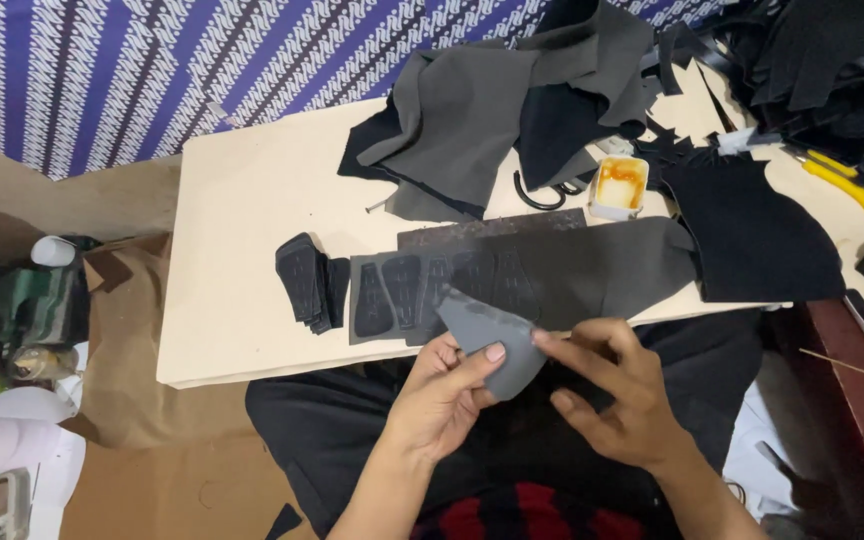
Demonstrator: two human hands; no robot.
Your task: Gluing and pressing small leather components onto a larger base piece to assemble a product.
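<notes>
Hands meet over the person's lap in the head view, just below the near edge of a pale board table point(242, 200). The left hand point(442, 395) is closed on a small grey cut piece point(492, 340), thumb pressed across its face and fingers curled beneath, so the piece stands slightly tilted between the two hands. The right hand point(612, 395) touches the piece's right edge with the tip of its forefinger and thumb in a light pinch, while its other fingers are loosely spread and hold nothing.

On the table just beyond the hands lies a long dark grey sheet point(572, 270) carrying a row of darker shaped pieces point(422, 290) laid side by side. To the left of the sheet, touching its end, is a small stack of black cut pieces point(307, 280). Further back, a heap of grey and black fabric point(502, 100) covers the middle of the table, and a black cloth point(752, 230) spreads out on the right. Between them stands a small white tub with orange glue point(619, 185), with black-handled scissors point(542, 195) just beside it. A yellow utility knife point(847, 185) lies near the right edge. Behind the table hangs a purple and white patterned cloth point(102, 60), and brown paper point(142, 400) covers the floor on the left.
</notes>
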